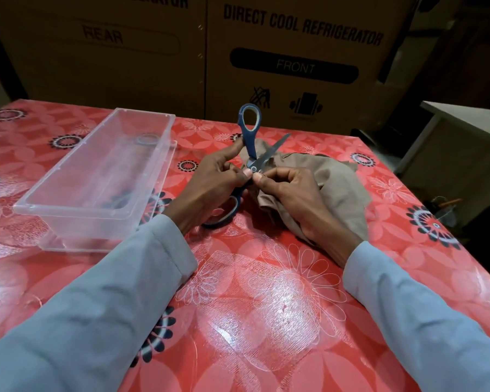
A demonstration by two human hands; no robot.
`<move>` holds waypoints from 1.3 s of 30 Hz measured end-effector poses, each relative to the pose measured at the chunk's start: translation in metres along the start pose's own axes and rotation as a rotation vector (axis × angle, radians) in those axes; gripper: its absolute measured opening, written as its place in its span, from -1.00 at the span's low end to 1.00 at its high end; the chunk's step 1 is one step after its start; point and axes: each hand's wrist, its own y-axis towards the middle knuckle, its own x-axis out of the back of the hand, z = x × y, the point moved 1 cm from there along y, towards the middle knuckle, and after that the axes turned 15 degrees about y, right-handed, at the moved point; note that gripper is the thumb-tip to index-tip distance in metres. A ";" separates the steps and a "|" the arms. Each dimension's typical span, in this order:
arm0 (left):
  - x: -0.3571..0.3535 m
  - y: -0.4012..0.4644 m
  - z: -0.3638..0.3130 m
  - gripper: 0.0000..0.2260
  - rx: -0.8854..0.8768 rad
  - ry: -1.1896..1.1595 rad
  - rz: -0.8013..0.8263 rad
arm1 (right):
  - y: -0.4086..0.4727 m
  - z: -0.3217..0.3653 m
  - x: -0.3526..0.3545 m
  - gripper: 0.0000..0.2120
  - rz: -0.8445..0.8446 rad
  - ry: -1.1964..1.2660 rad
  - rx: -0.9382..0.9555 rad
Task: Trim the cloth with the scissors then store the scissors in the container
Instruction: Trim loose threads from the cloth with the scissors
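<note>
Blue-handled scissors (250,128) are spread wide open above the table, one handle loop pointing up and away, the other low under my left palm. My left hand (212,185) grips them near the pivot. A crumpled tan cloth (337,182) lies on the table to the right. My right hand (292,193) rests on the cloth and pinches its edge right at the scissors' pivot, fingertips touching those of my left hand. A clear plastic container (96,176) stands to the left, with nothing inside that I can make out.
The table wears a glossy red flowered cover (252,306). Large cardboard refrigerator boxes (294,52) stand right behind the table's far edge. A grey piece of furniture (461,142) stands past the right edge. The container sits on what looks like its clear lid.
</note>
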 end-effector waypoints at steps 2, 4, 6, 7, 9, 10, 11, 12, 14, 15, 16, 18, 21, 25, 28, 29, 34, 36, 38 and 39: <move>0.000 0.000 -0.001 -0.39 -0.004 -0.005 -0.002 | 0.002 0.002 -0.003 -0.91 0.015 0.011 -0.020; 0.002 -0.001 0.000 -0.40 -0.007 -0.003 -0.018 | 0.005 0.001 -0.003 -0.90 0.047 -0.049 -0.035; 0.004 -0.001 0.001 -0.39 0.004 -0.009 -0.029 | 0.005 0.000 -0.003 -0.88 0.074 -0.163 -0.037; 0.004 -0.001 0.002 -0.40 0.007 -0.010 -0.029 | 0.005 -0.001 -0.003 -0.87 0.074 -0.191 -0.044; 0.003 0.000 0.003 -0.40 0.006 0.000 -0.029 | 0.003 -0.003 -0.003 -0.86 0.047 -0.161 -0.081; 0.002 0.001 0.003 -0.40 0.002 0.001 -0.027 | 0.002 -0.004 -0.004 -0.84 0.020 -0.147 -0.089; 0.001 0.002 0.003 -0.39 -0.002 -0.002 -0.025 | 0.002 -0.004 -0.004 -0.83 -0.001 -0.162 -0.080; 0.000 0.002 0.002 -0.39 -0.004 -0.005 -0.022 | 0.001 -0.005 -0.006 -0.80 -0.013 -0.200 -0.065; 0.000 0.002 0.002 -0.39 -0.011 -0.003 -0.027 | 0.002 -0.005 -0.007 -0.76 -0.015 -0.238 -0.050; 0.000 0.002 0.002 -0.39 -0.013 0.001 -0.034 | 0.002 -0.003 -0.007 -0.79 -0.014 -0.215 -0.063; 0.001 0.002 0.002 -0.39 -0.014 0.002 -0.040 | 0.002 -0.001 -0.004 -0.82 0.004 -0.207 -0.074; 0.003 0.001 0.002 -0.39 -0.005 -0.007 -0.048 | 0.000 0.003 0.000 -0.85 0.049 -0.269 -0.082; 0.004 0.000 0.001 -0.36 0.010 -0.020 -0.045 | -0.005 0.004 0.006 -0.83 0.096 -0.353 -0.066; 0.004 -0.003 -0.002 -0.36 -0.003 -0.029 -0.032 | -0.005 -0.005 0.007 -0.83 0.045 -0.511 0.020; 0.006 -0.002 -0.002 -0.36 0.001 -0.011 -0.044 | -0.005 -0.004 0.006 -0.78 0.059 -0.577 0.052; 0.006 -0.003 -0.003 -0.37 0.004 -0.009 -0.045 | -0.005 -0.003 0.006 -0.81 0.078 -0.571 0.044; 0.006 -0.002 -0.002 -0.36 0.006 -0.024 -0.039 | -0.007 -0.001 0.009 -0.83 0.157 -0.599 0.038; 0.007 -0.002 -0.002 -0.36 0.010 -0.018 -0.040 | -0.007 -0.002 0.012 -0.79 0.152 -0.657 0.061; 0.008 -0.001 0.000 -0.36 0.022 -0.011 -0.044 | -0.008 -0.001 0.015 -0.78 0.138 -0.749 0.080; 0.008 -0.001 0.001 -0.36 0.025 -0.007 -0.048 | -0.010 0.001 0.016 -0.79 0.141 -0.800 0.083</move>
